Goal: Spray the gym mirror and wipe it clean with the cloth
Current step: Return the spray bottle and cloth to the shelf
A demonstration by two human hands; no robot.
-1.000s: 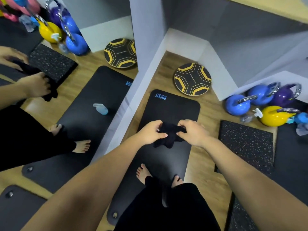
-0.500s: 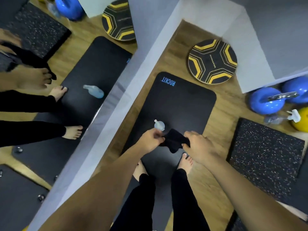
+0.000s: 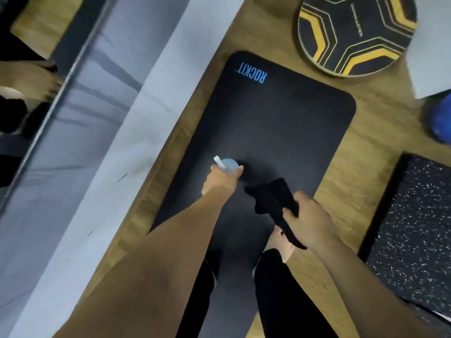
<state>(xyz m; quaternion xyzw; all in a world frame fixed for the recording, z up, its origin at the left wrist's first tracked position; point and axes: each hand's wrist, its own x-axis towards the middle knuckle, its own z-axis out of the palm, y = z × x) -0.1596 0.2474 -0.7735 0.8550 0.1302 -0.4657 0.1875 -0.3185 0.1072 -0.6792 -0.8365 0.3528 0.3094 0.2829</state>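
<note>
**Bottle grasped low on mat; slip risk**

Left hand [image 3: 220,179] is curled around the spray bottle [image 3: 228,164], which stands on the mat [image 3: 280,123]. Right hand [image 3: 307,220] is clamped on the black cloth [image 3: 271,198], held just beside it. Mirror [image 3: 80,98] lies to the left.

Risks, as judged: bottle tipped or dropped if the grip is shallow; nozzle aimed wrongly.

Bottle body is mostly hidden by fingers; nozzle direction is blurred. Mirror reflection is smeared.

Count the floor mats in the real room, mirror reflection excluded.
2. The black ROCKIT mat lies under the person's feet; the speckled mat lies at the right edge, partly cut off. More may lie outside the frame.
</note>
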